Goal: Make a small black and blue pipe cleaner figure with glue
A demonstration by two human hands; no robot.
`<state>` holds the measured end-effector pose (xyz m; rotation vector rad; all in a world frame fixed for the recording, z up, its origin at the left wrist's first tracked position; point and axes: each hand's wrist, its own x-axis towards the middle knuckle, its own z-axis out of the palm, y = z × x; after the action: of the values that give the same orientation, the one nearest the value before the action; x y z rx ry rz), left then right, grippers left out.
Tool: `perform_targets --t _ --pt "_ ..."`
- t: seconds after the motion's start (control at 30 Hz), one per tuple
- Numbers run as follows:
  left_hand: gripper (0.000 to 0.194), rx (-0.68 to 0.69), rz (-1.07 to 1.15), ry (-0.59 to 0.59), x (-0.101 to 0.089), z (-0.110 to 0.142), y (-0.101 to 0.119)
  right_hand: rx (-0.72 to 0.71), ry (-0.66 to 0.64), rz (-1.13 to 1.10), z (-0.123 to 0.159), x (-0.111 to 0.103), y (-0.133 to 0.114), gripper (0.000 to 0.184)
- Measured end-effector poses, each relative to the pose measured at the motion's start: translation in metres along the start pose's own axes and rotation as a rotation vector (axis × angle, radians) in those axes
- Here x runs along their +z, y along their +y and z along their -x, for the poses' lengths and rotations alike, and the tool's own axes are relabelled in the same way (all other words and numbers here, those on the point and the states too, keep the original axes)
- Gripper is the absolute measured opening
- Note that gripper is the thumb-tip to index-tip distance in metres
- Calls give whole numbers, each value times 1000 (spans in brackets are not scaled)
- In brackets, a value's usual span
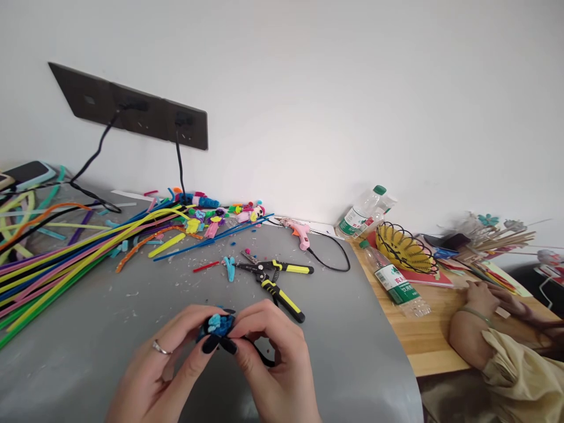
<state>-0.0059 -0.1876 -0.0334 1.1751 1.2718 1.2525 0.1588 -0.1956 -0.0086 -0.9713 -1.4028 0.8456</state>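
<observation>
Between my two hands is a small blue pipe-cleaner piece (pixel 220 324), dark blue with a light blue tuft on top. My left hand (pixel 178 358), with a ring on one finger, pinches its left side. The fingertips of my right hand (pixel 275 346) close on its right side, and a black strand curves beneath that palm. Just beyond my hands lie yellow-and-black wire pliers (pixel 275 282), jaws pointing left. A light blue pipe-cleaner scrap (pixel 230 268) rests by the jaw tips, with a red pipe-cleaner piece (pixel 206 267) left of it.
Pipe cleaners (pixel 83 249) in many colours cover the left side. A pink glue gun (pixel 300 232) lies near the wall, its cord curling right. Water bottles (pixel 396 285) and a yellow wire basket (pixel 408 249) stand at the right, beside a co-worker's arms (pixel 473 320). Sockets (pixel 132 111) hold two plugs.
</observation>
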Motion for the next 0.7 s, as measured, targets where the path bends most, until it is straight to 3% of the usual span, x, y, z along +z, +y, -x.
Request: perform_targets --t 0.17,0.37,0.53,0.6,0.7 --pt "31 79 -97 -84 -1 2 -1 10 -22 1 -2 0 0 17" --pt "30 83 -59 -45 -4 2 -5 -9 -10 64 -1 -1 -2 16" --pt "31 136 -75 -211 1 1 1 -14 2 103 0 -4 -4 20" --pt "34 118 -85 -168 3 6 0 -18 -18 84 0 -5 -4 20" --pt "42 -56 -79 50 3 14 -9 -34 -41 71 -1 -4 -3 19"
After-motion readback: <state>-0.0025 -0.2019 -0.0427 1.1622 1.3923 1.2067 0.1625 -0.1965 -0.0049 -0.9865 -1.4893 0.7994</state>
